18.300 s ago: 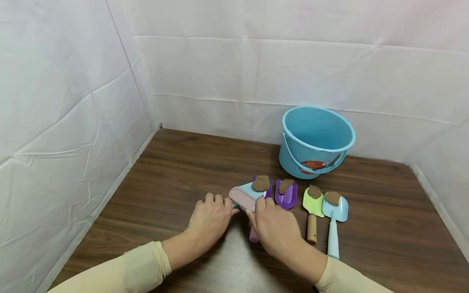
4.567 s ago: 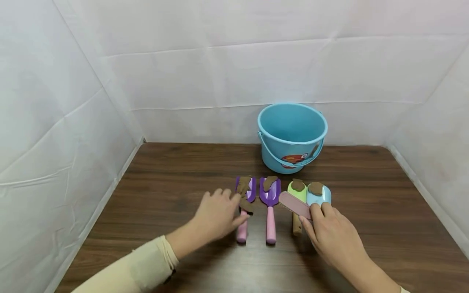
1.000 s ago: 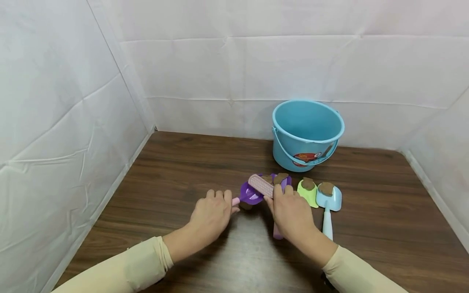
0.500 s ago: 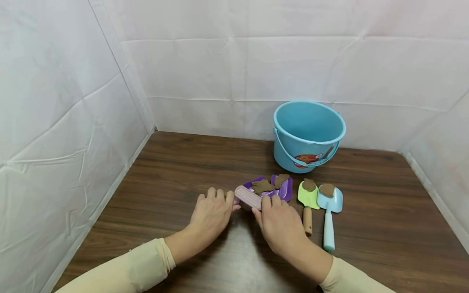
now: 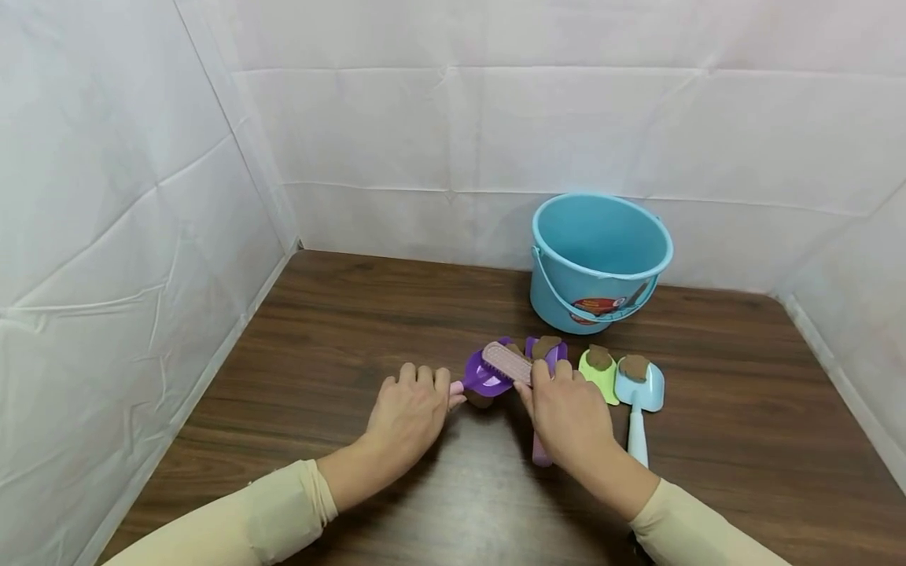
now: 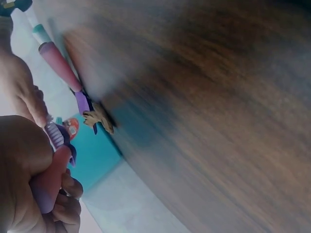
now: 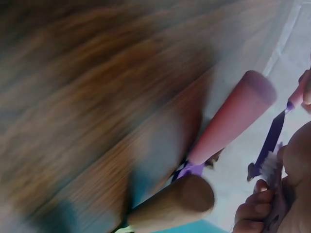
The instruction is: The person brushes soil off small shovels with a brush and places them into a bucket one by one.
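My left hand (image 5: 410,413) grips the pink handle of a purple toy shovel (image 5: 488,381), its blade tilted and pointing right. In my right hand (image 5: 569,413) is a pink brush (image 5: 506,362), held bristles down over that blade; the bristles (image 6: 56,136) show in the left wrist view. A brown clay-like lump (image 5: 481,399) lies just below the blade's near edge, partly hidden. Right beside it lies a second purple shovel (image 5: 557,358) with a brown lump (image 5: 545,346) on it; its pink handle (image 7: 235,116) shows in the right wrist view.
Further right lie a green shovel (image 5: 603,385) with a wooden handle (image 7: 170,204) and a light-blue shovel (image 5: 651,393), each bearing a brown lump. A blue bucket (image 5: 598,303) stands behind them near the white cloth wall (image 5: 439,134).
The brush has slid along the blade, toward the handle and back out. The left hand, which held a light-blue tool 18.3 s ago, has since taken up the purple shovel that lay leftmost.
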The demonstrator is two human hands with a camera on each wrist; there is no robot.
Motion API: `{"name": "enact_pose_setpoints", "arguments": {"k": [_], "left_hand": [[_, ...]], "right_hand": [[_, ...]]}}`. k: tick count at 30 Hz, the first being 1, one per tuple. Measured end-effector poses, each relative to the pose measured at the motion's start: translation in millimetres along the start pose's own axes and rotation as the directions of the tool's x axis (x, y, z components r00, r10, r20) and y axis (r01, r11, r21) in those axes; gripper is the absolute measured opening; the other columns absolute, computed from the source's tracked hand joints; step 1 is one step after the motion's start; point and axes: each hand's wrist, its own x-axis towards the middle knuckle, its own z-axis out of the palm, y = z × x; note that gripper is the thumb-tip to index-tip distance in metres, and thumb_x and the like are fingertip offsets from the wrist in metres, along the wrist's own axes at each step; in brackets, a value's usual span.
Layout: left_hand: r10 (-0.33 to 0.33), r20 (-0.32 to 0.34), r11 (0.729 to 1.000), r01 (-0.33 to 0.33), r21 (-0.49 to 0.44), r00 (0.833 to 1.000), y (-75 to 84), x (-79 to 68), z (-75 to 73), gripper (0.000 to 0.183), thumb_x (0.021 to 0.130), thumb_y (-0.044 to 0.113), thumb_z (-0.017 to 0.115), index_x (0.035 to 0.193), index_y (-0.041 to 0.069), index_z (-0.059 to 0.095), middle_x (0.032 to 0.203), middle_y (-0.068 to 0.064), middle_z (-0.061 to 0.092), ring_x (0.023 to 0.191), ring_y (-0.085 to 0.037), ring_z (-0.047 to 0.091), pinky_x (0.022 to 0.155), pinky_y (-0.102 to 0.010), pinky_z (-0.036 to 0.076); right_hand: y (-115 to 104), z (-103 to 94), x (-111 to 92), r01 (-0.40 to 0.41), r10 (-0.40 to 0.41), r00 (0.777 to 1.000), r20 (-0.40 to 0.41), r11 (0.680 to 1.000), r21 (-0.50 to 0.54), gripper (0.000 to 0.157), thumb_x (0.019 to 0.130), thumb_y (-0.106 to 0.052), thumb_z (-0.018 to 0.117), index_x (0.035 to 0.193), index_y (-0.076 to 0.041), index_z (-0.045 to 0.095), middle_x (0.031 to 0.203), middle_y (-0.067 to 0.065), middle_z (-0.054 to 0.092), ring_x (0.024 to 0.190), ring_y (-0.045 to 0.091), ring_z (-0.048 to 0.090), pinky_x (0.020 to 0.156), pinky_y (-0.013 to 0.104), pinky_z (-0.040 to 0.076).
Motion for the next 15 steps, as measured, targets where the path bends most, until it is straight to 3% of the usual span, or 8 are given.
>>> {"name": "enact_pose_setpoints", "arguments": {"k": [6,11,15], "left_hand": [[-0.004,0.015,1.000,0.004,0.028,1.000,1.8,-1.6,1.7,0.051,0.099,0.058,0.047,0.078,0.011,0.051,0.065,-0.004,0.056,0.058,-0.019,0.051,0.043,-0.028,0.038],[-0.012,0.006,1.000,0.012,0.011,1.000,3.7,2.6,0.7,0.050,0.095,0.058,0.056,0.078,0.012,0.051,0.065,-0.005,0.056,0.059,-0.020,0.052,0.043,-0.030,0.040],[-0.020,-0.006,1.000,0.020,-0.004,1.000,4.8,6.0,-0.6,0.049,0.097,0.057,0.056,0.078,0.011,0.051,0.066,-0.005,0.057,0.061,-0.021,0.053,0.044,-0.031,0.041]], "right_hand": [[4.5,3.3,-0.8,0.012,-0.012,1.000,0.002,0.999,-0.038,0.043,0.101,-0.044,0.060,0.094,-0.003,0.051,0.071,0.012,0.042,0.057,0.027,0.044,0.048,0.038,0.038],[-12.8,1.2,-5.8,0.105,-0.112,0.988,-0.108,0.992,-0.068,0.043,0.099,-0.044,0.061,0.087,-0.004,0.050,0.071,0.011,0.044,0.057,0.029,0.047,0.048,0.039,0.036],[-20.7,-0.8,-5.8,0.116,-0.124,0.985,-0.117,0.991,-0.073,0.044,0.099,-0.045,0.061,0.089,-0.004,0.051,0.072,0.012,0.047,0.058,0.030,0.050,0.049,0.040,0.038]]}}
